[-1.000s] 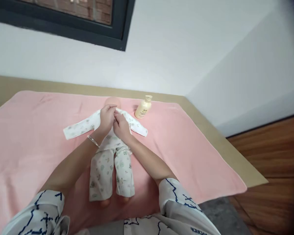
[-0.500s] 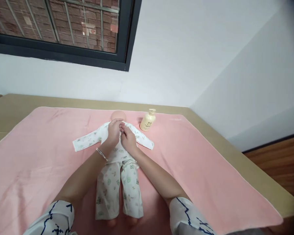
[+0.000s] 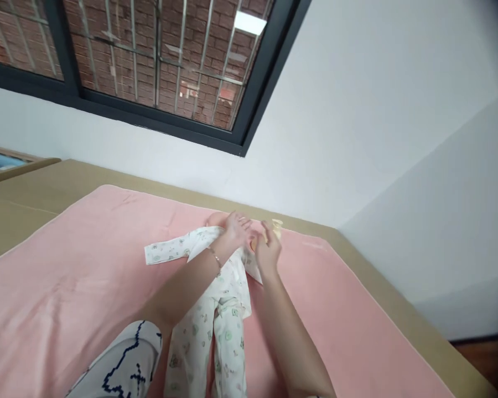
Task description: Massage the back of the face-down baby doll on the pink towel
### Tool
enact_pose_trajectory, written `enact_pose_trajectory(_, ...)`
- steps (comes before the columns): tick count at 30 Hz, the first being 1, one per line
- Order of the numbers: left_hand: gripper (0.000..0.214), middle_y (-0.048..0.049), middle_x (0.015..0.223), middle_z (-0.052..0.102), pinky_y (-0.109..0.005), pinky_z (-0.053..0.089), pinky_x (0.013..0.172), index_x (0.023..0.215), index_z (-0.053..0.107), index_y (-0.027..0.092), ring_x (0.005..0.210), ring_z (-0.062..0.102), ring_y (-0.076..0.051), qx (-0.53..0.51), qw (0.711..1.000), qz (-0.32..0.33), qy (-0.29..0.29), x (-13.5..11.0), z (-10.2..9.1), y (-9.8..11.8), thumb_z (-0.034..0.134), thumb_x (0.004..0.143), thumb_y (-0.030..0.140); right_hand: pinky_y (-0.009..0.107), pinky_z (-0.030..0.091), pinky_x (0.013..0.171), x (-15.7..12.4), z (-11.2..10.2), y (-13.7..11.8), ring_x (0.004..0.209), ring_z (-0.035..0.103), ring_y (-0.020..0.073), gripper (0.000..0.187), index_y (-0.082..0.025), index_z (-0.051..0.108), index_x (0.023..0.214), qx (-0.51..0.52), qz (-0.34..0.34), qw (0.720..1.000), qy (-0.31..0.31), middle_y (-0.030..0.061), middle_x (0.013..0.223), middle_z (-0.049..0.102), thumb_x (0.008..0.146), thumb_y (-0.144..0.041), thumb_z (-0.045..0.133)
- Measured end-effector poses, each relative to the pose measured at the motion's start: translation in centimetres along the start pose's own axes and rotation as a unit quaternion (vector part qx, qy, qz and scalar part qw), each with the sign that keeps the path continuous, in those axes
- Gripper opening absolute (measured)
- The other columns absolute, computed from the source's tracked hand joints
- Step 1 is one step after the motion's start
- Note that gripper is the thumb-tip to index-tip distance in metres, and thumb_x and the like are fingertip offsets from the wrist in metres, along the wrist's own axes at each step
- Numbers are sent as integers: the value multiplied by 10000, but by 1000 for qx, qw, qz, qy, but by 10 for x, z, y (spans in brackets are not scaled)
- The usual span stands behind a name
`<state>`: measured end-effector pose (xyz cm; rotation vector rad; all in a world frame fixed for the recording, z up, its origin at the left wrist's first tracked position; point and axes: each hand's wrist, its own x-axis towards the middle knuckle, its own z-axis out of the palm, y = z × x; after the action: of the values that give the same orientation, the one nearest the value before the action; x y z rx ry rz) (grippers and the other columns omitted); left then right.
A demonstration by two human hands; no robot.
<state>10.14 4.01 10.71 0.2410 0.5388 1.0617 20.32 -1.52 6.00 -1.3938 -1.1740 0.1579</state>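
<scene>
A doll lies on its back in a white printed top (image 3: 228, 282) and matching trousers (image 3: 230, 342). Its pinkish head (image 3: 216, 219) is partly covered by my left hand (image 3: 237, 229), which is held above the upper body with its fingers stretched out. To the right of it, my right hand (image 3: 268, 251) is raised with thumb and fingers apart, and I see nothing gripped in it. Behind the right fingers a pale yellow pump bottle (image 3: 277, 228) shows only in part. The doll's right-side sleeve (image 3: 252, 266) is partly hidden by my forearm. Both hands are slightly blurred.
A pink blanket (image 3: 108, 237) covers much of the wooden surface (image 3: 37, 182). The white wall (image 3: 290, 182) rises along the far edge, with a dark-framed window (image 3: 240, 138) above. A wooden-edged container (image 3: 20, 166) with blue contents stands at far left.
My hands, together over the doll's chest before, have separated and moved right toward the bottle. Their fingers have opened. The view has tilted and shifted, showing more of the window.
</scene>
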Motion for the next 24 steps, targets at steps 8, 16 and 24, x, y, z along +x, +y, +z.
enact_pose_trajectory(8, 888, -251, 1657, 242, -379, 484, 1121, 1619, 99, 57, 1525, 353, -292, -58, 992, -78, -83, 42, 27, -13, 346, 957, 596, 562, 256, 1219, 77, -21, 14, 1502, 320, 366, 620, 52, 494, 1408, -325, -70, 939, -91, 298, 1550, 413, 878, -213, 311)
enact_pose_trajectory(16, 863, -271, 1603, 341, -417, 559, 1023, 1626, 94, 103, 1328, 586, -303, -26, 987, -93, -129, 48, 30, -22, 342, 981, 620, 477, 371, 1088, 75, -12, 16, 1157, 581, 310, 391, -114, 690, 1008, -338, -57, 929, -138, 203, 1124, 686, 900, -172, 319)
enact_pose_trajectory(24, 738, -248, 1544, 440, -384, 592, 916, 1575, 296, 135, 1290, 612, -288, 22, 990, -96, -101, 14, 13, -8, 316, 991, 585, 610, 202, 1229, 70, -14, 20, 1512, 313, 352, 532, -25, 548, 1396, -305, -7, 945, -123, 228, 1551, 463, 931, -198, 357)
